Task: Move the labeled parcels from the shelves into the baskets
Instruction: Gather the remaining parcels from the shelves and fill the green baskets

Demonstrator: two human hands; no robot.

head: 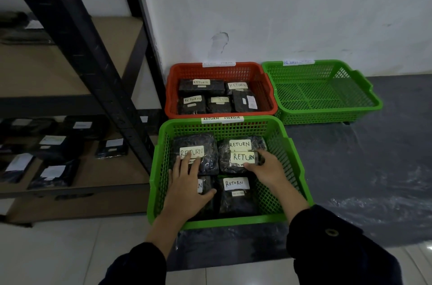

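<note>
Near green basket (161, 168): left hand (187, 182) flat, open, on parcel w/ RETURN label (195, 154); right hand (264, 168) loosely cupping parcel at 1 o'clock (238, 161). Advise pressing both level, labels up.

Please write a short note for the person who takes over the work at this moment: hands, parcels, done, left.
Left hand: flat on a RETURN parcel in the near green basket.
Right hand: on the front parcel at the right.
Done: about five parcels lie in this basket, five in the red basket.
Left: parcels on the lower shelf; the far green basket is empty.
</note>
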